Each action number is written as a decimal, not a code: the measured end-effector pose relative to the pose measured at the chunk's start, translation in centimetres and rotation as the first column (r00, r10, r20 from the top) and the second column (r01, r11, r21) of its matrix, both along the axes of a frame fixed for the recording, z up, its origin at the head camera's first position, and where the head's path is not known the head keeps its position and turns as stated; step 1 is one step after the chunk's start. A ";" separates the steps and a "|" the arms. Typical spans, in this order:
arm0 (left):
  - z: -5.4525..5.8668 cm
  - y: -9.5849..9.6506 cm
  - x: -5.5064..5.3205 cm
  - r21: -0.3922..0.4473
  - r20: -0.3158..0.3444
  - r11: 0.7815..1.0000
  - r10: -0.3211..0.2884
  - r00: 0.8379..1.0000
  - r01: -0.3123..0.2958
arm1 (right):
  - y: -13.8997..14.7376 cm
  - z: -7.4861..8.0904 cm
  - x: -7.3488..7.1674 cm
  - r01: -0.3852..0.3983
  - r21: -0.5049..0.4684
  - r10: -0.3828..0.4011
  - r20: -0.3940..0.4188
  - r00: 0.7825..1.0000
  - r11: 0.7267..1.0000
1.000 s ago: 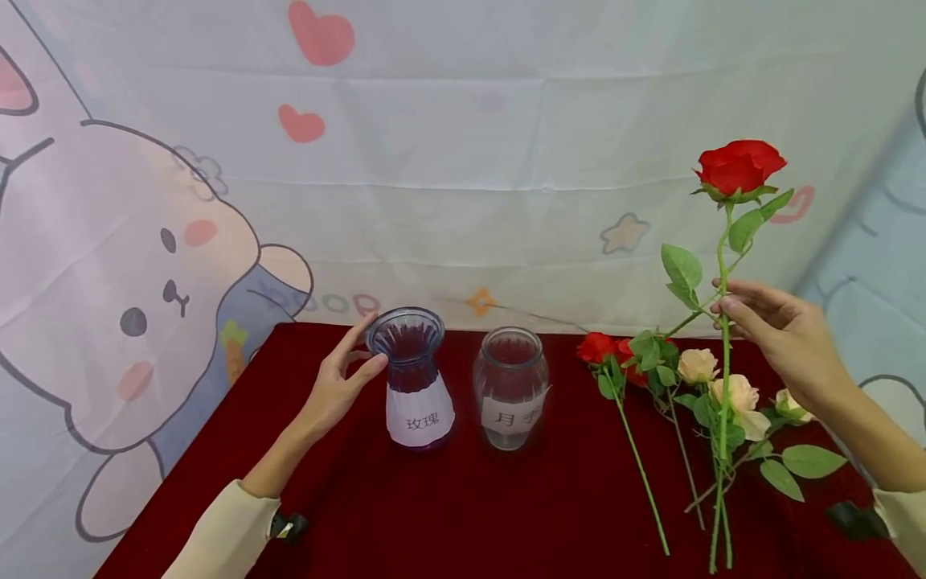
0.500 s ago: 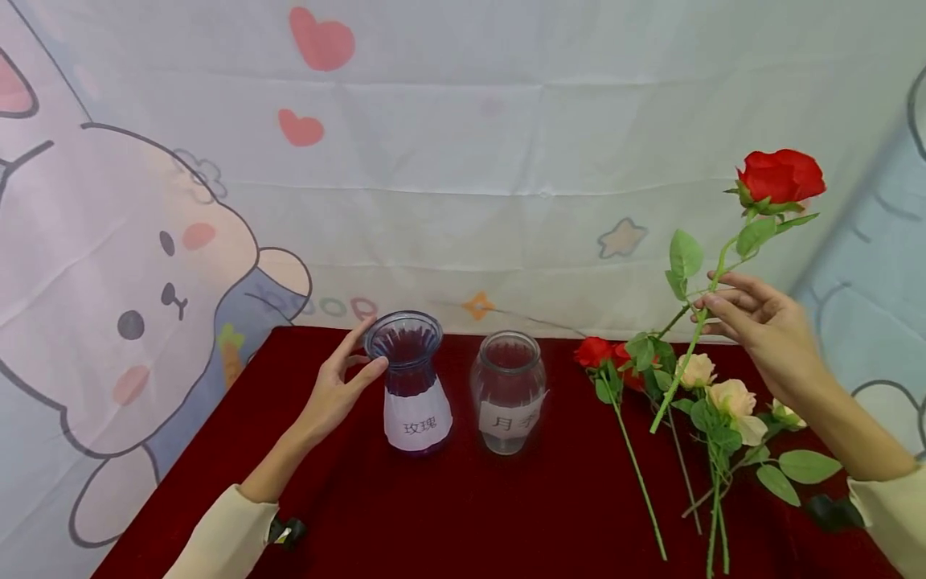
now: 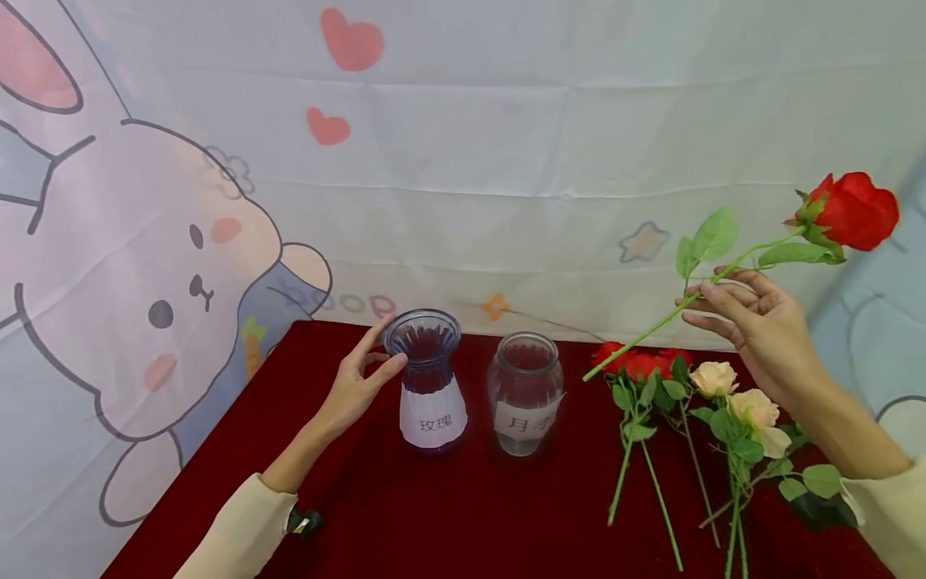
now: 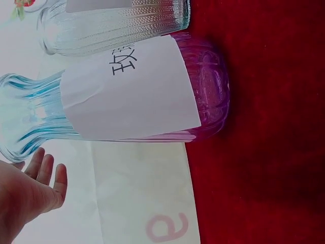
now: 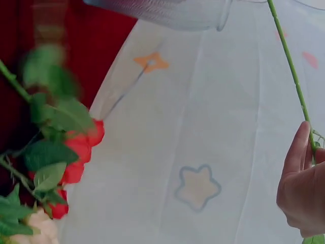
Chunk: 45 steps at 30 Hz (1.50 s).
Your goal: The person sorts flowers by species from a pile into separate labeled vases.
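My right hand (image 3: 763, 330) pinches the stem of a red rose (image 3: 850, 211) between thumb and fingers. The rose tilts, its bloom up at the right and its bare stem end down at the left, above the red roses lying on the cloth. My left hand (image 3: 358, 382) touches the flared rim of a blue-purple glass vase (image 3: 434, 370) with thumb and index finger fairly straight. In the left wrist view, the other fingers stand apart from the vase. A paper label with Chinese characters wraps the vase. To its right stands a clear glass jar (image 3: 528, 378), also labelled.
Red roses (image 3: 644, 366) and peach roses (image 3: 755, 410) lie on the dark red cloth (image 3: 477, 515) at the right, stems toward me. In the right wrist view some green leaves (image 5: 48, 71) are blurred. A printed curtain (image 3: 463, 137) hangs behind.
The held rose has tipped over to the right, its stem end swinging up and left. Another leafy stem now extends forward from the red roses. My left hand stays at the vase rim.
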<state>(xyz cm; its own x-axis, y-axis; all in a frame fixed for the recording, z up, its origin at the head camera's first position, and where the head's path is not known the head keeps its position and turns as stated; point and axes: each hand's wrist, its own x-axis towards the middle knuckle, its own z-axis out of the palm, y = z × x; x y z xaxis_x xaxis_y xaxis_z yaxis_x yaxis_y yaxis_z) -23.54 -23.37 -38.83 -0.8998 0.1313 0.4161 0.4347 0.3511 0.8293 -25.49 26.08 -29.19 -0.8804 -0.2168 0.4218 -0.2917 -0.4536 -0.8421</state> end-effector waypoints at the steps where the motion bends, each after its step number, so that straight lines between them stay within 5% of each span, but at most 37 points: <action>1: 0.0 0.1 0.0 0.001 -0.001 1.000 0.000 1.000 0.000 | -0.1 0.1 0.0 -0.002 -0.007 0.002 0.010 1.000 1.000; 8: 0.1 0.3 -0.1 0.000 -0.013 1.000 -0.005 1.000 0.005 | -1.1 0.1 -0.1 -0.041 -0.102 0.053 0.128 0.990 0.994; 18: 0.0 0.3 0.2 -0.006 -0.008 1.000 0.000 1.000 0.000 | -4.1 -0.5 -0.2 -0.023 -0.086 0.037 0.166 0.985 0.996; 31: 0.0 0.4 0.2 0.009 -0.008 1.000 -0.011 1.000 0.011 | -9.1 -1.1 -0.7 0.069 0.103 -0.083 0.140 0.987 0.992; 45: -0.1 0.5 0.1 0.011 -0.006 1.000 -0.007 1.000 0.007 | -13.5 -2.5 -1.2 0.183 0.348 -0.187 -0.023 0.982 0.919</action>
